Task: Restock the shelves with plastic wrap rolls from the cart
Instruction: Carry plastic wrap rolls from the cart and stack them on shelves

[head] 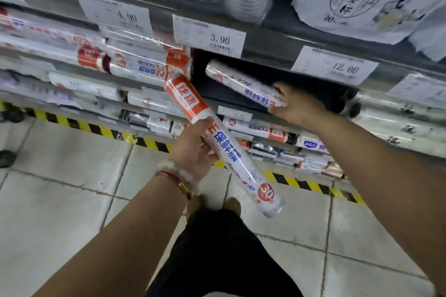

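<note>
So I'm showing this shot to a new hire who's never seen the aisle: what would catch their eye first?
Probably the long roll with the orange end, held slanted in the left hand at centre. Next, the right hand pushing a second roll into the dark gap on the shelf, just under the 3.90 price tag.

You're in a shop aisle: metal shelves (265,53) carry printed price tags (209,36) reading 4.00, 3.90, 12.00, stacked packaged wrap rolls (144,67) fill the rows, and yellow-black hazard tape (96,129) edges the tiled floor (60,176).
</note>
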